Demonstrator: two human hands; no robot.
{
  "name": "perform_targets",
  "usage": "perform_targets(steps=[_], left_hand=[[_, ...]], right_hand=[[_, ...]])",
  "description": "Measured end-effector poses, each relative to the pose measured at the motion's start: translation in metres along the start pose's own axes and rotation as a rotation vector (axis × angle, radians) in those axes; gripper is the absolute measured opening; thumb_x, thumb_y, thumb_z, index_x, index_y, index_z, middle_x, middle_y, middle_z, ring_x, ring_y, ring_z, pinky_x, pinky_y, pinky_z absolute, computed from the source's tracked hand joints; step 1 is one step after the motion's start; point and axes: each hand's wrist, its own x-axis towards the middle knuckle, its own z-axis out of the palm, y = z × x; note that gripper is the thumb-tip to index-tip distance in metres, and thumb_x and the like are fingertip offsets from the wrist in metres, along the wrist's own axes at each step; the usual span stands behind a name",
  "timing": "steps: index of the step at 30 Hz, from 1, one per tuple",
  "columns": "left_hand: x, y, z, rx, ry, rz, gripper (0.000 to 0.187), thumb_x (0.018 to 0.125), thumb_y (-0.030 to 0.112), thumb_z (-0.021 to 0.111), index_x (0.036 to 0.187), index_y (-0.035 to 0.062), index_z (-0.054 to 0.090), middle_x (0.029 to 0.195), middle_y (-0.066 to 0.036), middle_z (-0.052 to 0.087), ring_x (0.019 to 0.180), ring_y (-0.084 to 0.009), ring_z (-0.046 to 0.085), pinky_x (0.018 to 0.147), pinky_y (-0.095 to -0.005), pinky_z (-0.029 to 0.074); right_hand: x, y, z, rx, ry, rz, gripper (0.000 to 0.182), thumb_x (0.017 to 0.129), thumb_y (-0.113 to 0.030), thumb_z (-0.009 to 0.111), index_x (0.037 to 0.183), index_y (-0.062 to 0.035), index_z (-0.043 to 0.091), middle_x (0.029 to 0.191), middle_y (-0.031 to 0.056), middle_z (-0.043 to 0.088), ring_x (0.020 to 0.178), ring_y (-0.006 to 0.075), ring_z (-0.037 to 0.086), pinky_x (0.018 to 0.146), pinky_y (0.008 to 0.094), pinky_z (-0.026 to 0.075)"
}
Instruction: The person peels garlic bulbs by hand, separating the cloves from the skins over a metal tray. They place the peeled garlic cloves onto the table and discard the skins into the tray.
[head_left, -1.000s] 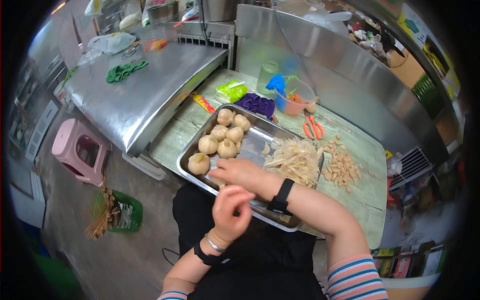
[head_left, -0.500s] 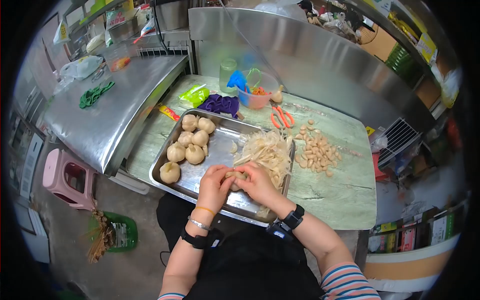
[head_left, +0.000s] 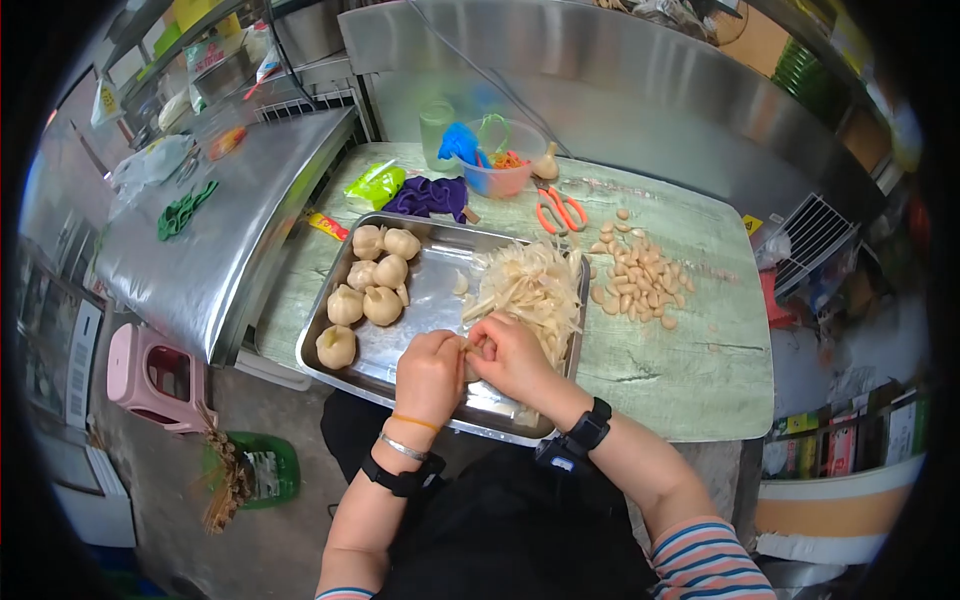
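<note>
Over the front of a metal tray (head_left: 389, 398), my two hands meet with fingers pinched around garlic (head_left: 472, 373), which is mostly hidden between them. My left hand (head_left: 430, 375) is closed on its left side, back of the hand upward. From the right, my right hand (head_left: 515, 358) grips it with thumb and fingers. Several whole garlic bulbs (head_left: 382, 306) sit along the tray's left side. A heap of papery garlic skins (head_left: 530, 295) fills the right side, just beyond my right hand. One small pale piece (head_left: 460, 283) lies alone near the tray's middle.
Loose garlic cloves (head_left: 640, 280) are spread on the table right of the tray. Behind it are orange-handled pliers or cutters (head_left: 560, 210), a plastic bowl (head_left: 507, 178), a purple cloth (head_left: 428, 197) and a green packet (head_left: 376, 184). A pink stool (head_left: 155, 380) stands at left.
My fingers have closed further over the garlic, so less of it shows. My left hand has turned its back more upward. The whole view has shifted slightly.
</note>
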Motion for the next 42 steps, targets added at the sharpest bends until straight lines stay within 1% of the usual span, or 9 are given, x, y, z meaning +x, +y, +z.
perform_targets(steps=[8, 19, 23, 25, 28, 32, 38, 40, 42], left_hand=[[-0.002, -0.014, -0.003, -0.132, -0.061, 0.025, 0.011, 0.069, 0.007, 0.066, 0.078, 0.0015, 0.064, 0.076, -0.012, 0.062, 0.069, -0.0316, 0.061, 0.063, -0.0382, 0.05], [-0.004, -0.014, -0.006, -0.378, -0.166, -0.402, 0.011, 0.073, 0.009, 0.064, 0.08, 0.0002, 0.066, 0.073, -0.014, 0.062, 0.061, -0.0286, 0.061, 0.057, -0.0336, 0.048], [-0.002, -0.013, -0.008, -0.392, -0.177, -0.402, 0.011, 0.075, 0.007, 0.064, 0.084, 0.001, 0.067, 0.077, -0.015, 0.064, 0.066, -0.0296, 0.062, 0.061, -0.0337, 0.049], [0.0, -0.014, -0.007, -0.414, -0.167, -0.168, 0.008, 0.077, 0.004, 0.062, 0.084, 0.0009, 0.065, 0.08, -0.015, 0.064, 0.071, -0.0316, 0.061, 0.066, -0.0361, 0.05], [0.001, -0.006, -0.007, -0.321, -0.155, -0.055, 0.005, 0.078, 0.001, 0.059, 0.082, 0.0007, 0.063, 0.081, -0.015, 0.063, 0.075, -0.0337, 0.061, 0.069, -0.0384, 0.05], [-0.003, -0.004, -0.008, -0.225, -0.144, -0.063, 0.004, 0.078, -0.001, 0.058, 0.079, 0.0003, 0.061, 0.081, -0.016, 0.063, 0.075, -0.0349, 0.061, 0.068, -0.0395, 0.05], [-0.008, -0.034, 0.007, -0.292, -0.051, -0.279, 0.007, 0.082, 0.004, 0.056, 0.083, -0.0003, 0.061, 0.079, -0.016, 0.062, 0.071, -0.0317, 0.062, 0.065, -0.0382, 0.049], [-0.012, -0.061, 0.018, -0.612, 0.169, -0.745, 0.012, 0.09, 0.01, 0.05, 0.089, 0.0008, 0.058, 0.079, -0.012, 0.061, 0.068, -0.0232, 0.062, 0.061, -0.0345, 0.049], [-0.007, -0.052, 0.008, -0.777, 0.223, -0.843, 0.013, 0.093, 0.011, 0.047, 0.093, 0.0023, 0.056, 0.081, -0.01, 0.06, 0.065, -0.0202, 0.06, 0.059, -0.0312, 0.049]], right_hand=[[0.005, -0.018, -0.01, 0.194, -0.115, -0.091, 0.018, 0.069, -0.009, 0.069, 0.081, -0.0041, 0.056, 0.071, 0.0037, 0.05, 0.055, 0.0115, 0.048, 0.051, 0.0261, 0.04], [0.009, -0.016, -0.007, 0.244, -0.154, -0.132, 0.018, 0.068, -0.008, 0.069, 0.08, -0.005, 0.056, 0.07, 0.0022, 0.048, 0.055, 0.0107, 0.042, 0.051, 0.0257, 0.036], [0.007, -0.024, -0.013, 0.321, -0.148, -0.034, 0.018, 0.068, -0.008, 0.069, 0.08, -0.0042, 0.056, 0.07, 0.0027, 0.049, 0.056, 0.0105, 0.043, 0.051, 0.0249, 0.037], [0.002, -0.028, -0.015, 0.305, -0.103, 0.006, 0.018, 0.068, -0.009, 0.07, 0.079, -0.0038, 0.057, 0.069, 0.003, 0.049, 0.056, 0.0103, 0.044, 0.051, 0.0247, 0.038], [-0.001, -0.019, -0.01, 0.257, -0.066, 0.037, 0.017, 0.068, -0.009, 0.07, 0.077, -0.0034, 0.057, 0.067, 0.0033, 0.05, 0.056, 0.0099, 0.045, 0.051, 0.0245, 0.038], [0.003, -0.02, -0.007, 0.259, -0.126, 0.019, 0.016, 0.067, -0.008, 0.07, 0.074, -0.0033, 0.057, 0.065, 0.0031, 0.049, 0.056, 0.0099, 0.046, 0.052, 0.0244, 0.039], [0.005, -0.031, -0.01, 0.269, -0.177, -0.028, 0.016, 0.065, -0.005, 0.068, 0.072, -0.0038, 0.054, 0.069, 0.003, 0.051, 0.055, 0.0104, 0.048, 0.051, 0.0234, 0.04], [-0.003, -0.031, -0.014, 0.239, -0.153, -0.038, 0.016, 0.065, -0.003, 0.068, 0.073, -0.0038, 0.054, 0.071, 0.0031, 0.051, 0.055, 0.0098, 0.048, 0.05, 0.0231, 0.04], [-0.008, -0.034, -0.015, 0.21, -0.129, -0.058, 0.015, 0.065, -0.001, 0.067, 0.074, -0.0038, 0.054, 0.073, 0.0032, 0.052, 0.055, 0.0092, 0.049, 0.05, 0.0228, 0.04]])
